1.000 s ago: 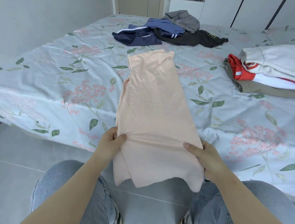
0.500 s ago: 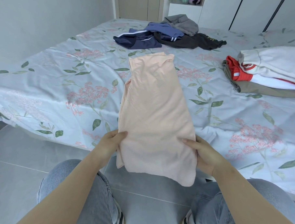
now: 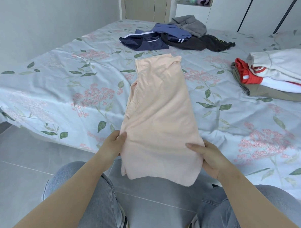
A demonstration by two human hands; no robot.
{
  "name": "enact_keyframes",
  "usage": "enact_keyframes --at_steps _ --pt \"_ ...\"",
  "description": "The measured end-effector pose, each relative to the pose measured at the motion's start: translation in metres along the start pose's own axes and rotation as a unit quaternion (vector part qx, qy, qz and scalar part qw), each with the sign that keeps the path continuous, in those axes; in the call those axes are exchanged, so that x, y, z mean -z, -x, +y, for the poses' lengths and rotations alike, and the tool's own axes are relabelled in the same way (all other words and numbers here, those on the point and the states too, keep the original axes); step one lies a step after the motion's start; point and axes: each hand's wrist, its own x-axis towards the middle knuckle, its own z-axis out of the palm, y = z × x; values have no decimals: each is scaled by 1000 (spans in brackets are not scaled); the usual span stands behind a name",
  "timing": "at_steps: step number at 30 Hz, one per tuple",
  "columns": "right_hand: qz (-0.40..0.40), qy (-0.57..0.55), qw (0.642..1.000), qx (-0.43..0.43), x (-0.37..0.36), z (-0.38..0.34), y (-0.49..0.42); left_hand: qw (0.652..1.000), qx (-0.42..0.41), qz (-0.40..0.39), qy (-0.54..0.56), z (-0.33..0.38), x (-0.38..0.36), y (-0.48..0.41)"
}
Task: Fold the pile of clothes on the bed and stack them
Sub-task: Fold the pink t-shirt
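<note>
Both hands are lifting the near end of the peach garment point(image 3: 160, 113) a little higher than a second ago, so less of its hem is hanging past the edge of the bed point(image 3: 59, 86). The garment is lying as a long, narrow strip on the flowered cover, its far end resting flat toward the middle of the bed and its near end held up off the edge.

The step in hand is probably the crosswise fold. To do it well, the person is likely needing to keep both corners level, carry the near end forward over the far end, and line up the side edges before pressing flat, since the thin cloth is sagging between the grips.

The left hand point(image 3: 113, 143) is pinching the left edge, thumb on top and fingers curled beneath. The right hand point(image 3: 206, 156) is gripping the right edge the same way, thumb lying across the cloth.

The unfolded pile point(image 3: 174, 37) is waiting at the far side, and the folded stack point(image 3: 274, 77) is sitting to the right, well apart from the garment.
</note>
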Motion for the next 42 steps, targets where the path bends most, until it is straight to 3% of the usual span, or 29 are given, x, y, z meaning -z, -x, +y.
enact_keyframes --at_steps 4,7,10,15,18,23,29,35,42 --pt "5 37 999 13 -5 1 3 992 -65 -103 -24 -2 -1 6" --pt "9 63 998 -10 -4 0 7 992 -76 -103 -19 -1 3 6" --pt "10 66 998 -5 -1 -6 12 996 -31 -56 67 6 7 9" --pt "-3 -3 999 49 -7 -24 27 990 44 -84 106 30 8 23" --pt "-32 -43 995 82 -12 -37 43 987 -11 -104 120 52 11 36" --pt "-95 -91 982 132 -14 -57 79 964 -81 -202 151 86 18 68" --pt "-145 -83 975 148 -14 -77 107 967 -95 -175 160 115 13 86" --pt "4 -3 998 63 -11 -86 75 985 -33 -103 134 116 -2 58" --pt "99 -46 989 101 -16 -143 -30 983 6 -10 181 155 -35 -47"
